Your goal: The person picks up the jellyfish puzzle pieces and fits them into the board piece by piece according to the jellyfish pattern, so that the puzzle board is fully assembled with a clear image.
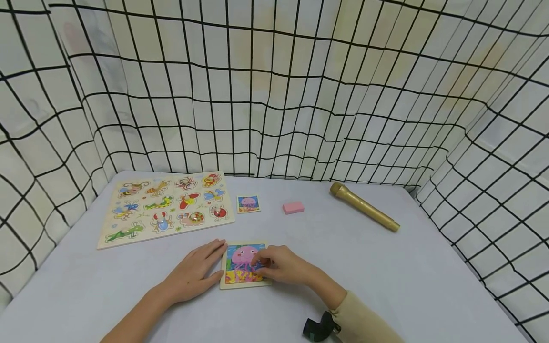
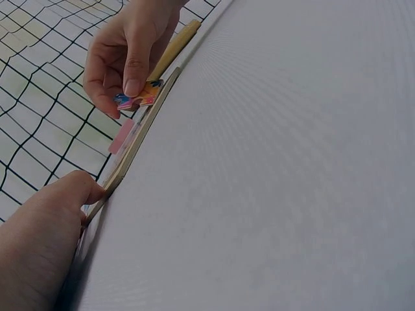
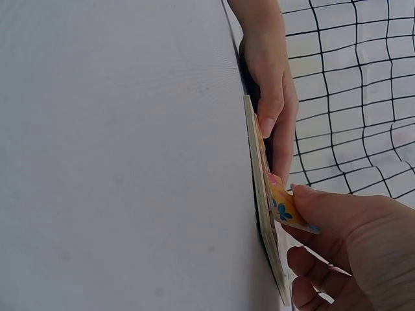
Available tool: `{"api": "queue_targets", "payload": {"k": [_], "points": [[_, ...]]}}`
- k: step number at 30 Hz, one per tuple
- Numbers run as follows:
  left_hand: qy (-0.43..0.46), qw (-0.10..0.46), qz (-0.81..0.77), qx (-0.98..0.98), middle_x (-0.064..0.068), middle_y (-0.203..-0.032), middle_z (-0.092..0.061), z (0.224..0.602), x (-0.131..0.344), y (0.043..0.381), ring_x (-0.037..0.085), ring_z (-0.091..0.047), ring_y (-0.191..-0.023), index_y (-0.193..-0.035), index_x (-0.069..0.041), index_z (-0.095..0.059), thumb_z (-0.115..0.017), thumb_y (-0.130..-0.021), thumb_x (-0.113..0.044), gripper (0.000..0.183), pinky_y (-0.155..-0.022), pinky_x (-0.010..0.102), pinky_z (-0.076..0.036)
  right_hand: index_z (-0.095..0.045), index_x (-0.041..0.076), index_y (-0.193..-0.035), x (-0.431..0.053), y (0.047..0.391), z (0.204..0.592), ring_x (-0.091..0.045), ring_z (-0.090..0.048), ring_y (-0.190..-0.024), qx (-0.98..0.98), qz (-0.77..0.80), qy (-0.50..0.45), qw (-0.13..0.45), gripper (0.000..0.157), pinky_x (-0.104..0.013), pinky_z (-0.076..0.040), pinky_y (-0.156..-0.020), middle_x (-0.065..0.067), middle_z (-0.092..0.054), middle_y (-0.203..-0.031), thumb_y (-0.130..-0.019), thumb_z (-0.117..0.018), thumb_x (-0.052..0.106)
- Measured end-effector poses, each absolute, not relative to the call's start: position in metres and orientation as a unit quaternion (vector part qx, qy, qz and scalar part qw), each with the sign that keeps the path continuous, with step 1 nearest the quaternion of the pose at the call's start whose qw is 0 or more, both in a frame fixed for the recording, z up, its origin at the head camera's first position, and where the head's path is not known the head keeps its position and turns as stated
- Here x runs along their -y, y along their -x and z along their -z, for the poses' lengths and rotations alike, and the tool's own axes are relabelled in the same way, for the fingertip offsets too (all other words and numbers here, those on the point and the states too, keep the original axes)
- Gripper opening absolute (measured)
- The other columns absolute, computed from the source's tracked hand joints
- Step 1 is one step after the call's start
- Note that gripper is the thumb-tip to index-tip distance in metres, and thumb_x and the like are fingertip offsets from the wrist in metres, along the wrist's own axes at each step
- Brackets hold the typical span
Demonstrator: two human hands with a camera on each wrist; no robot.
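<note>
A small wooden puzzle board with a pink tentacled sea creature lies flat near the table's front. My left hand rests along its left side, fingers extended, with the fingertips and thumb at the edge. Over the board's right part, my right hand pinches a puzzle piece between thumb and fingers. In the right wrist view the piece tilts up from the board, yellow with blue marks and a bit of pink. The left wrist view shows the piece close over the board, partly hidden by the thumb.
A larger insect puzzle board lies at the back left. Beside it are a small picture card, a pink block and a gold microphone. Black netting surrounds the table; a black object sits by the right sleeve.
</note>
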State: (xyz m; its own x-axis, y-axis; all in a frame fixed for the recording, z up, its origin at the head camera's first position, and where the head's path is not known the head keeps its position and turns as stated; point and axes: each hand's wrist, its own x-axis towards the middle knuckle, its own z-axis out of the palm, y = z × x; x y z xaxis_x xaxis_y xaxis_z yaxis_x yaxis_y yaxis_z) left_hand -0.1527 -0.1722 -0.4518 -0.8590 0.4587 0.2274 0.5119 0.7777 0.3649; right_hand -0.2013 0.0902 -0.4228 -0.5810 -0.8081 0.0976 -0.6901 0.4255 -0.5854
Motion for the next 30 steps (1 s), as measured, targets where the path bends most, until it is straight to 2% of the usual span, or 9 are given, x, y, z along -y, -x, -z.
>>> {"api": "queue_targets", "payload": {"k": [6, 17, 22, 30], "points": [[0.264, 0.072, 0.211, 0.938, 0.01, -0.144, -0.034, 0.4515, 0.1712, 0.1538, 0.028, -0.029, -0.132, -0.139, -0.004, -0.039, -0.056, -0.089, -0.032, 0.06, -0.104, 0.048, -0.027, -0.059, 0.014, -0.108, -0.092, 0.201, 0.4215, -0.001, -0.047, -0.071, -0.843, 0.293, 0.441, 0.099, 0.023, -0.013, -0.045, -0.063, 0.012, -0.053, -0.081, -0.087, -0.064, 0.021], [0.27, 0.085, 0.211, 0.936, 0.011, -0.143, -0.036, 0.4516, 0.1711, 0.1529, 0.03, -0.031, -0.13, -0.138, -0.003, -0.04, -0.056, -0.089, -0.032, 0.059, -0.103, 0.049, -0.029, -0.065, 0.017, -0.101, -0.0929, 0.2013, 0.4224, -0.004, -0.046, -0.084, -0.853, 0.264, 0.444, 0.077, 0.018, -0.015, -0.042, -0.072, 0.013, -0.059, -0.094, -0.085, -0.066, 0.024], [0.271, 0.089, 0.212, 0.935, 0.011, -0.142, -0.036, 0.4513, 0.1715, 0.1526, 0.03, -0.032, -0.13, -0.137, -0.003, -0.04, -0.057, -0.089, -0.031, 0.059, -0.102, 0.049, -0.029, -0.066, 0.019, -0.1, -0.093, 0.2028, 0.4242, -0.003, -0.046, -0.089, -0.856, 0.253, 0.446, 0.072, 0.017, -0.016, -0.041, -0.077, 0.013, -0.059, -0.095, -0.085, -0.066, 0.027], [0.272, 0.082, 0.211, 0.935, 0.011, -0.143, -0.035, 0.4509, 0.1714, 0.153, 0.029, -0.03, -0.131, -0.139, -0.003, -0.039, -0.055, -0.09, -0.033, 0.059, -0.103, 0.049, -0.028, -0.068, 0.019, -0.099, -0.093, 0.2035, 0.4236, -0.005, -0.044, -0.086, -0.861, 0.255, 0.432, 0.086, 0.016, -0.016, -0.04, -0.073, 0.015, -0.057, -0.091, -0.085, -0.066, 0.026]]}}
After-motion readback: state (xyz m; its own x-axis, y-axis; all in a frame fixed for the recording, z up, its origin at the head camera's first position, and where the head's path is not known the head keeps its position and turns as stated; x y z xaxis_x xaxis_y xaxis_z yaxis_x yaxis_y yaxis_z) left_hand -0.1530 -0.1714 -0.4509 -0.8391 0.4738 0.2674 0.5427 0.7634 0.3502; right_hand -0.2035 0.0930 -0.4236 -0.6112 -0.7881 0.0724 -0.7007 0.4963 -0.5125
